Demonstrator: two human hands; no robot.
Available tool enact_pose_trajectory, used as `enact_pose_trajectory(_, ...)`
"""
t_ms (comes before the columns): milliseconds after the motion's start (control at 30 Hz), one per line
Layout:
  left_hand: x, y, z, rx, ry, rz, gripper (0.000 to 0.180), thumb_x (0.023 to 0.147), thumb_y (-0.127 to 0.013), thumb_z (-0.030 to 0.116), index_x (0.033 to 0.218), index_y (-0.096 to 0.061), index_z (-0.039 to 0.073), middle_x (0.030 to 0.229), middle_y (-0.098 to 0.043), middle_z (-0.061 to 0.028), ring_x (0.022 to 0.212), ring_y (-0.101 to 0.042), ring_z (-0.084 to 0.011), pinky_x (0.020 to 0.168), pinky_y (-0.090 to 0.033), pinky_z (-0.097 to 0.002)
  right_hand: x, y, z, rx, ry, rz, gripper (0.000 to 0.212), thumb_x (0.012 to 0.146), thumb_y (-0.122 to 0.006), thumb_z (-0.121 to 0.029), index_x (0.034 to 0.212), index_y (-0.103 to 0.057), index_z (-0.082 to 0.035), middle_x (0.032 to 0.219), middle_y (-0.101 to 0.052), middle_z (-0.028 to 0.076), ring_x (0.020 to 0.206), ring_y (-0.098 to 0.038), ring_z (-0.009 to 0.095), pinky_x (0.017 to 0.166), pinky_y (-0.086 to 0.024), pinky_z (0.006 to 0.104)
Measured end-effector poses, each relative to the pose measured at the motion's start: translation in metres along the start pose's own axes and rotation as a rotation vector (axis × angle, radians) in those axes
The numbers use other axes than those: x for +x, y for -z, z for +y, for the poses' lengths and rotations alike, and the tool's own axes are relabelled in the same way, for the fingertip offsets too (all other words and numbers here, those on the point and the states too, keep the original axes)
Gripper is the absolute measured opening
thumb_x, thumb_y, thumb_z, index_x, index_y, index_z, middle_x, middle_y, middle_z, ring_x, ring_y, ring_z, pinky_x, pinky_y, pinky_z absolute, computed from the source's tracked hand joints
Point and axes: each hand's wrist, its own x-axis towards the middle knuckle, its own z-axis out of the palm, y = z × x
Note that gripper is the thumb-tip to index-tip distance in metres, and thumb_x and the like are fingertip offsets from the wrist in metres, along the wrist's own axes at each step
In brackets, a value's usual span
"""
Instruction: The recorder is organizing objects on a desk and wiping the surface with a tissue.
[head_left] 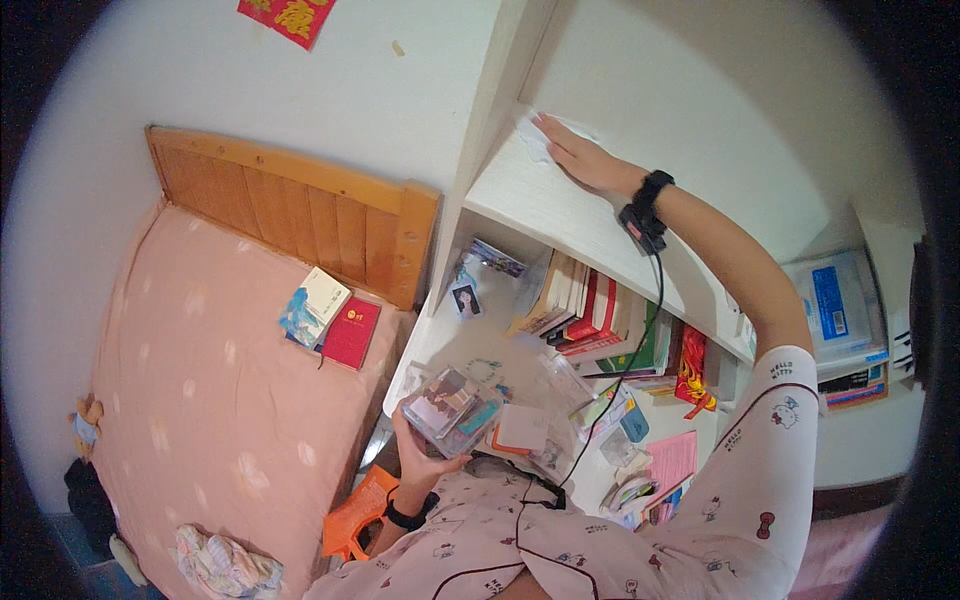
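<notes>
My right hand (590, 165) reaches up to the white upper shelf (540, 205). Its fingers lie flat on a crumpled white tissue (535, 140), pressing it against the shelf near the back corner. Lower down, close to my body, my left hand (425, 460) is closed around a clear plastic box (450, 410). Pictures or cards and a teal item show through the box. Beside it, on the lower surface, lie an orange and white item (520, 428) and clear plastic packaging (570, 385).
Books (600, 315) fill the compartment below the shelf, near a hanging photo tag (465, 298). A black cable (645, 345) runs from my right wrist. Left stands a bed (200, 380) with a red booklet (352, 332); an orange bag (355, 510) is beside it. Clear file cases (840, 310) stand right.
</notes>
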Motion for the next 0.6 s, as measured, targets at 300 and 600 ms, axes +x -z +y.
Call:
enact_pose_trajectory(300, -0.015, 0.0, -0.004, 0.001, -0.064, 0.077, 0.118, 0.046, -0.095, 0.021, 0.139, -0.024, 0.005, 0.132, -0.039, -0.0107, 0.126, -0.043, -0.0245, 0.108, -0.035, -0.0391, 0.004, -0.014, -0.061, 0.051, 0.023, -0.006, 0.056, 0.103, -0.028, -0.025, 0.149, -0.016, 0.005, 0.157, -0.015, 0.021, 0.146, -0.015, 0.029, 0.119, -0.013, 0.033)
enact_pose_trajectory(600, -0.003, -0.008, -0.002, -0.015, -0.084, -0.03, 0.112, 0.054, -0.092, 0.015, 0.14, -0.022, 0.005, 0.136, -0.037, -0.0123, 0.128, -0.041, -0.0255, 0.109, -0.035, -0.0413, -0.046, -0.031, -0.13, 0.132, 0.367, 0.055, 0.064, 0.083, -0.037, 0.009, 0.146, -0.031, 0.001, 0.154, -0.026, 0.019, 0.144, -0.022, 0.03, 0.12, -0.017, 0.036)
